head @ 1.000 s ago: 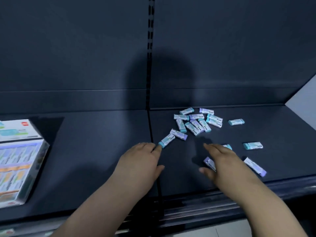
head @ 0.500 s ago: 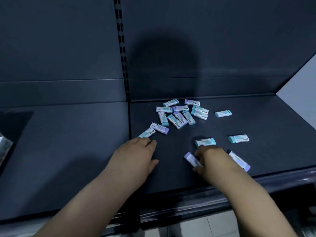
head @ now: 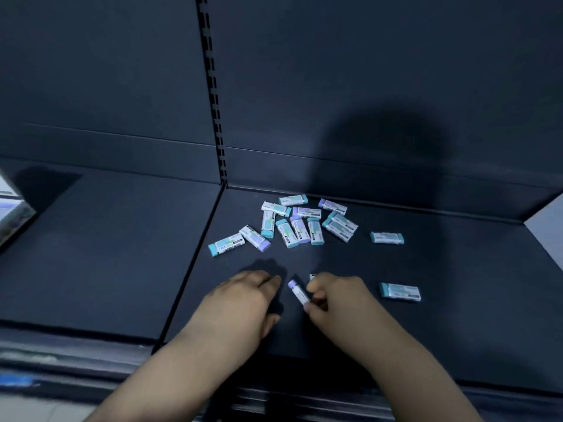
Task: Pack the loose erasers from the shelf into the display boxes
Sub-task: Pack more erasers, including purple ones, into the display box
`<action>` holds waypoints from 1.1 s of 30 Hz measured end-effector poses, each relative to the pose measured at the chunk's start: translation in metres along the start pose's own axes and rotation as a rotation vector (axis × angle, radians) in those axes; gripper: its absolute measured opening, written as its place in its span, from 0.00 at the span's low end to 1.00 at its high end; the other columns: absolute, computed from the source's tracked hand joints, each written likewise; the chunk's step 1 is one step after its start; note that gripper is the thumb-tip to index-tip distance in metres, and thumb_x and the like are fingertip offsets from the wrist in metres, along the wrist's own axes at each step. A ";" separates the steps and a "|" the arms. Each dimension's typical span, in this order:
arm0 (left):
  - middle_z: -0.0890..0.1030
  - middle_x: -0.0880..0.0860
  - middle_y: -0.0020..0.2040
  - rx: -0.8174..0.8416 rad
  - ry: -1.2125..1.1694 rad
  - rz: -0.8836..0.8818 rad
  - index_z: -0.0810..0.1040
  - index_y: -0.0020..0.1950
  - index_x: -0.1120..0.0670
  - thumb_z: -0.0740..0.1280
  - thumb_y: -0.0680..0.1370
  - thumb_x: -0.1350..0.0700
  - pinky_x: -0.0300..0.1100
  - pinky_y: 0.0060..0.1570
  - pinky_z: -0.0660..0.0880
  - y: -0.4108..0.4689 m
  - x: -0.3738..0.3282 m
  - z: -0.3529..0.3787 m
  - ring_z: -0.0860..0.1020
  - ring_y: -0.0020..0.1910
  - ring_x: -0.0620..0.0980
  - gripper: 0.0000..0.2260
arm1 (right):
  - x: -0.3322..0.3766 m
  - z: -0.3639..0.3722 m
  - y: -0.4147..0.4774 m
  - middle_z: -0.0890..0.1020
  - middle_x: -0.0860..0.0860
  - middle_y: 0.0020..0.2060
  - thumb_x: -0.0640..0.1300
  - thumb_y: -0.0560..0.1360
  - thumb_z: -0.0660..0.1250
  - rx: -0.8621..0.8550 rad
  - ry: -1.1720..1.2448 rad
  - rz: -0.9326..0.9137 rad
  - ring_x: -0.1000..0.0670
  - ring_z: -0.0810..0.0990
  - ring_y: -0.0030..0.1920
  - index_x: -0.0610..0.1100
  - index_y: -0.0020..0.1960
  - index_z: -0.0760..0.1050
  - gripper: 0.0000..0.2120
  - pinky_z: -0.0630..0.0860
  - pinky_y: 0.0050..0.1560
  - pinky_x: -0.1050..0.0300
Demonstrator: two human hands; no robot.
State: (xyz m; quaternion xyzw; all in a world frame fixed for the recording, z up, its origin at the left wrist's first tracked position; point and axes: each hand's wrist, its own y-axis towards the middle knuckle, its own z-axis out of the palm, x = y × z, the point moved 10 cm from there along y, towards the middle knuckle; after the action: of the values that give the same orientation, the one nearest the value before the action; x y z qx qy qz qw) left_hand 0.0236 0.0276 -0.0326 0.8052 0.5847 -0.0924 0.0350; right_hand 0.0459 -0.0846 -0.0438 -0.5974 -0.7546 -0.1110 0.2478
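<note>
Your right hand (head: 338, 303) pinching a purple-tipped eraser (head: 298, 293) near the dark shelf's (head: 106, 254) front, your left hand (head: 240, 303) relaxed, palm down, holding nothing, loose erasers (head: 300, 229) clustered behind, display box (head: 12, 214) at far left.

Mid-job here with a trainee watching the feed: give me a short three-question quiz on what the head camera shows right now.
1. True or false: the right hand pinches a purple-ended eraser.
2. Where on the shelf does the display box stand? A: far left. B: far right. C: in the middle.
3. Fill in: the left hand, palm down on the shelf, holds ____.

Key: 1 true; 2 A; 3 nothing.
</note>
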 end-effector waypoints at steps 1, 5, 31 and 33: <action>0.59 0.46 0.74 0.005 -0.007 -0.016 0.53 0.76 0.47 0.58 0.79 0.45 0.38 0.68 0.60 0.001 -0.003 0.005 0.59 0.72 0.47 0.27 | 0.000 0.000 0.000 0.82 0.49 0.46 0.49 0.73 0.65 -0.008 -0.004 -0.024 0.49 0.80 0.49 0.46 0.52 0.76 0.10 0.76 0.53 0.53; 0.59 0.46 0.73 -0.029 -0.050 -0.068 0.51 0.76 0.48 0.59 0.79 0.45 0.38 0.68 0.59 0.002 -0.011 0.015 0.58 0.72 0.46 0.29 | 0.003 0.001 -0.001 0.81 0.49 0.44 0.48 0.73 0.64 -0.051 -0.009 -0.110 0.49 0.79 0.47 0.46 0.47 0.76 0.08 0.75 0.49 0.54; 0.64 0.47 0.70 0.034 -0.107 -0.111 0.63 0.72 0.49 0.68 0.72 0.41 0.36 0.66 0.60 0.027 0.064 0.003 0.61 0.70 0.47 0.31 | 0.055 0.002 0.091 0.77 0.45 0.50 0.46 0.74 0.66 -0.120 -0.071 -0.123 0.45 0.76 0.52 0.41 0.52 0.78 0.11 0.72 0.54 0.56; 0.65 0.47 0.69 0.040 -0.116 -0.104 0.63 0.71 0.49 0.68 0.72 0.41 0.35 0.65 0.60 0.028 0.066 0.004 0.61 0.69 0.46 0.31 | 0.060 0.013 0.098 0.76 0.45 0.51 0.46 0.73 0.67 -0.108 -0.098 -0.105 0.44 0.76 0.53 0.41 0.55 0.76 0.13 0.72 0.52 0.56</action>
State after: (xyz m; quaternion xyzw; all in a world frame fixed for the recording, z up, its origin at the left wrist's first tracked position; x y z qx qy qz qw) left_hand 0.0692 0.0798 -0.0501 0.7676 0.6208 -0.1523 0.0480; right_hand 0.1263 -0.0023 -0.0373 -0.5742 -0.7890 -0.1350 0.1720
